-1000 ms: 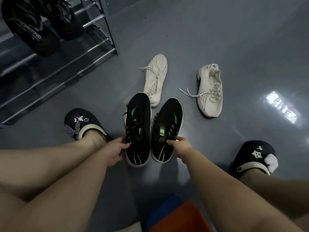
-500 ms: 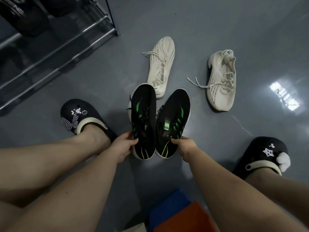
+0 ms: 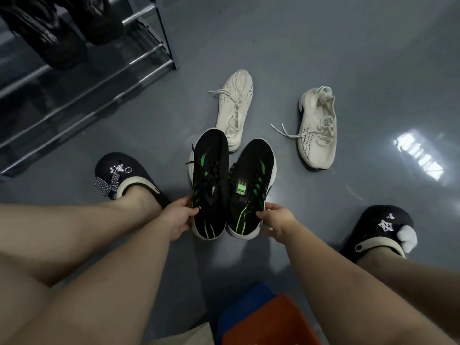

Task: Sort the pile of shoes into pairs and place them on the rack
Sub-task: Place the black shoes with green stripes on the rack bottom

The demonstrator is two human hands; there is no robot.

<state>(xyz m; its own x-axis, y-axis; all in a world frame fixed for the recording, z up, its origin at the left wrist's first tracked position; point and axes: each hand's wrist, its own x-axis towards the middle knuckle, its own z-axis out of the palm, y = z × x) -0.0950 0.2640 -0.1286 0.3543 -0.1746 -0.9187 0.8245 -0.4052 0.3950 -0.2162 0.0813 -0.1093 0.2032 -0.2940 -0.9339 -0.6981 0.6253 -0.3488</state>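
Two black sneakers with green stripes sit side by side, toes pointing away from me. My left hand grips the heel of the left black sneaker. My right hand grips the heel of the right black sneaker. Beyond them on the grey floor lie two cream knit sneakers, one just behind the black pair and one further right, laces loose. The metal shoe rack stands at the upper left with dark shoes on an upper shelf.
My feet in black clogs rest on the floor, the left clog beside my left hand and the right clog at the right. An orange and blue object sits at the bottom edge. A light glare marks the floor at right.
Both hands have kept their hold on the black sneakers' heels and brought the pair closer together. The view has shifted, so the rack shows more at the upper left.
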